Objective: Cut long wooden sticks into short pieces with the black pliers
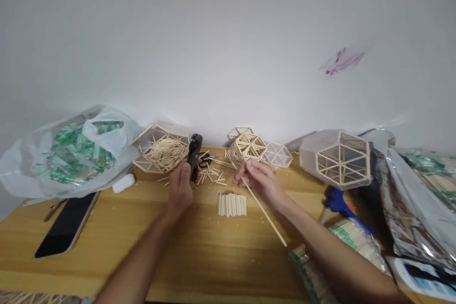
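My left hand (181,187) is closed around a black plier-like hand tool (194,152), held upright above the table. Its exact kind is hard to make out. In the fingers of my right hand (259,178) is one end of a long thin wooden stick (265,213), which slants down toward the front right. Between the hands, a row of short cut sticks (231,204) lies side by side on the wood. Loose stick pieces (213,174) are scattered behind it, near scissors (205,157) partly hidden by the tool.
Stick-frame lanterns (344,159) stand along the wall; a framed holder (144,164) contains cut sticks. At left are a plastic bag (123,145) of green-white wrappers, a phone (66,225) and a white case (123,183). At right lie a blue glue gun (338,202) and packed sticks (359,237).
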The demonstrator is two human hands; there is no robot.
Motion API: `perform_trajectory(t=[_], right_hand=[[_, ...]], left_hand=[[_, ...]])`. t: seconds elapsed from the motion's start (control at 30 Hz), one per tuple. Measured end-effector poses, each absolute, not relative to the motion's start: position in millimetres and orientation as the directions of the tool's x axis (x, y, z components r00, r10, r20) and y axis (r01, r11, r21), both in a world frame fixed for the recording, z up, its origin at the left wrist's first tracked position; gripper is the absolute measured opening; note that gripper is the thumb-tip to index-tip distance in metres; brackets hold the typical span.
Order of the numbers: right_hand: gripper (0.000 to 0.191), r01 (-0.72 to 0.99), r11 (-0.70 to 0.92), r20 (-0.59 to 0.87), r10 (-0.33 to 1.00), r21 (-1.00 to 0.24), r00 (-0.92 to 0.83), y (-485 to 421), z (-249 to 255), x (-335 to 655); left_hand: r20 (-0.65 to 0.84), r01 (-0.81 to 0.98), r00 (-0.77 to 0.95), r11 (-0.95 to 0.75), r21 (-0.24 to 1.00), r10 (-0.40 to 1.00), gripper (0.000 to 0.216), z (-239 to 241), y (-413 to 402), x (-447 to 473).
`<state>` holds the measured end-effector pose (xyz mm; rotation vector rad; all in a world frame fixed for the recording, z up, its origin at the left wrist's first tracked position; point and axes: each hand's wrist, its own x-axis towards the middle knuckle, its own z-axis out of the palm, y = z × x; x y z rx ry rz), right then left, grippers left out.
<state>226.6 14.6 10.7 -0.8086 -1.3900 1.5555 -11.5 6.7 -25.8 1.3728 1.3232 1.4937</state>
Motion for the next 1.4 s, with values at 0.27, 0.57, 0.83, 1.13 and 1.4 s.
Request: perform_trajectory(t=[0.27,0.57,0.83,1.13,1.4], right_hand=[[0.028,-0.201,-0.091,-0.019,0.942,-0.975,-0.335,15,12,225],[0.032,-0.258,-0.139,-0.055,0.95,-0.956,-0.307,15,6,222],[0.031,-0.232,-0.123,-0.043,0.945,-0.965,-0.324,17,2,224],[0.034,-0.241,-0.131,-0.044,0.94,-0.962,-0.338,16,5,224],[0.034,-0.226,-0.144,-0.06,0.938,-0.964,-0.34,15,8,223]], left_hand=[[0.382,0.639,0.098,-0.353,0.684,0.919,0.038,-17,0,-7],[0.326,0.688,0.277,-0.423,0.589,0.904,0.032,-20,-5,4],[0.323,0.674,0.3,-0.439,0.595,0.898,0.03,-17,-8,5],[0.328,0.683,0.294,-0.437,0.584,0.898,0.03,-19,-9,6],[0.331,0.702,0.304,-0.445,0.556,0.893,0.032,-15,-9,6]])
